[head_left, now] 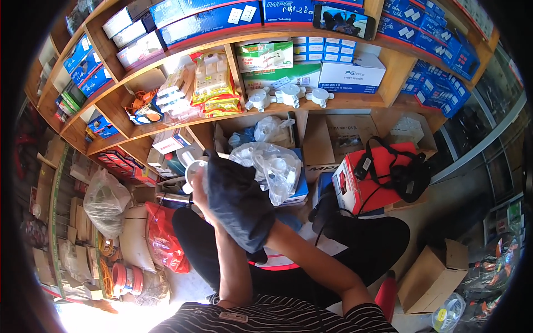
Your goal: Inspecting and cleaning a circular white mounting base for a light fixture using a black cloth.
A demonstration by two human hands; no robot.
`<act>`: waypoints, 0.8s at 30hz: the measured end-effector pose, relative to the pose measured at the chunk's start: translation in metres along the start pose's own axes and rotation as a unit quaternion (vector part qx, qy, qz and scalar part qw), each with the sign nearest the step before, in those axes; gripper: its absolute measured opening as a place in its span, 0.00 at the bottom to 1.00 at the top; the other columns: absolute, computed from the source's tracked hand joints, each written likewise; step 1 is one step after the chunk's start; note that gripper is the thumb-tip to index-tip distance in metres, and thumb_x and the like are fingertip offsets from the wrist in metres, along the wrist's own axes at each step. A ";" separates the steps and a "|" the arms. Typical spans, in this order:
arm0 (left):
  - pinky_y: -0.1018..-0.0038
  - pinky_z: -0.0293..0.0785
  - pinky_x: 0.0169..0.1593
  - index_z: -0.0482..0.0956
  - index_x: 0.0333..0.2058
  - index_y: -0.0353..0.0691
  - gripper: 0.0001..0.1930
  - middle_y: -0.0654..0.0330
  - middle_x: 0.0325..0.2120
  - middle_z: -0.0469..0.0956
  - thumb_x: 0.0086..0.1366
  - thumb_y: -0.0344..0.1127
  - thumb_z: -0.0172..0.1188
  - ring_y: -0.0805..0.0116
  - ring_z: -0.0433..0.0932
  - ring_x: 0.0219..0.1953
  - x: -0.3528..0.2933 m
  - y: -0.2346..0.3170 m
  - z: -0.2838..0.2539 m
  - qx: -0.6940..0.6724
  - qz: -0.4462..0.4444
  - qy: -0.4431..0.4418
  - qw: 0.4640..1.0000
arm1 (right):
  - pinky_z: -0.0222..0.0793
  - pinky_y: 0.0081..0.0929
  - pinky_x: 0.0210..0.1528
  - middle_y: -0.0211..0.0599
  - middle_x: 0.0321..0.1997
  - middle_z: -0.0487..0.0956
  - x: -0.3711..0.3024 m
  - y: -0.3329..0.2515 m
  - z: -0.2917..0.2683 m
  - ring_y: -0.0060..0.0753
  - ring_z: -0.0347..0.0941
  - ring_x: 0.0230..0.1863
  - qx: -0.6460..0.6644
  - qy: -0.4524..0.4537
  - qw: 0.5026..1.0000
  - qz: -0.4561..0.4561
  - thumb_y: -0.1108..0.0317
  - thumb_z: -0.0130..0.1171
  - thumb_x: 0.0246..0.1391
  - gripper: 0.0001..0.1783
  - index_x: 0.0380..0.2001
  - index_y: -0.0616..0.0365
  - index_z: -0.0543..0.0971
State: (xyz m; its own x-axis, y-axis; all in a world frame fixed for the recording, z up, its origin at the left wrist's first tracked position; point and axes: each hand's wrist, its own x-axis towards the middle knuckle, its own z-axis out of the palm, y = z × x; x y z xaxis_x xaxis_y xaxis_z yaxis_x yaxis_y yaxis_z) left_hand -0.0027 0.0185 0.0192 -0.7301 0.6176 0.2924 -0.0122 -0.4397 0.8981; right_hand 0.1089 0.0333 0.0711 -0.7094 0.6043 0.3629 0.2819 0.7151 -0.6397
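My left hand (200,193) is closed around a white round plastic junction box (194,166) with short pipe stubs, held up in front of the lower shelf. A dark cloth (237,202) drapes over my right hand and reaches up against the box. My right forearm (316,261) runs into the cloth, so the fingers on that side are hidden. Behind the cloth, a clear plastic bag (272,166) holds more white fittings. Several similar white junction boxes (290,95) stand in a row on the shelf edge above.
A wooden shelf (355,101) full of boxed electrical goods curves across the far side, with a phone (343,22) propped on top. Black straps lie over a red box (355,186) at right. A red plastic bag (166,244) sits left of my crossed legs; an open carton (430,280) stands at right.
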 end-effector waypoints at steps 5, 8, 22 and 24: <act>0.76 0.74 0.45 0.80 0.44 0.30 0.13 0.60 0.37 0.81 0.66 0.32 0.54 0.74 0.78 0.37 -0.019 0.033 0.028 -0.105 -0.160 -0.106 0.976 | 0.68 0.36 0.61 0.52 0.57 0.74 -0.025 0.036 -0.038 0.51 0.73 0.56 -0.003 0.022 0.999 -0.026 0.68 0.61 0.55 0.29 0.61 0.60 0.71; 0.75 0.71 0.48 0.79 0.46 0.31 0.13 0.61 0.41 0.80 0.67 0.29 0.51 0.73 0.76 0.42 -0.029 0.017 0.032 -0.074 -0.188 -0.171 0.964 | 0.68 0.36 0.61 0.52 0.57 0.74 -0.024 0.047 -0.054 0.51 0.72 0.56 -0.015 0.032 0.999 -0.042 0.68 0.61 0.55 0.29 0.61 0.60 0.71; 0.68 0.77 0.58 0.76 0.49 0.31 0.21 0.52 0.44 0.81 0.74 0.45 0.47 0.62 0.81 0.48 -0.017 -0.008 0.012 -0.213 -0.195 0.025 0.957 | 0.67 0.36 0.62 0.52 0.58 0.74 -0.021 0.060 -0.022 0.50 0.72 0.57 -0.042 0.092 0.990 -0.099 0.66 0.62 0.55 0.30 0.62 0.60 0.70; 0.67 0.76 0.59 0.76 0.51 0.31 0.23 0.51 0.46 0.81 0.74 0.47 0.45 0.62 0.81 0.50 -0.012 -0.003 0.016 -0.262 -0.226 0.016 0.938 | 0.67 0.36 0.62 0.52 0.58 0.74 -0.019 0.065 -0.021 0.50 0.71 0.57 -0.046 0.100 0.988 -0.107 0.66 0.62 0.55 0.30 0.62 0.60 0.70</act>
State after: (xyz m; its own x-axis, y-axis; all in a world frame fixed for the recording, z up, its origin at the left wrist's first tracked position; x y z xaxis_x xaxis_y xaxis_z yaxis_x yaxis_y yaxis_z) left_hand 0.0167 0.0230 0.0187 -0.5900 0.8015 -0.0972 -0.6538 -0.4037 0.6399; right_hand 0.1544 0.0752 0.0371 -0.6202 0.4863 0.6155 0.2038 0.8576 -0.4723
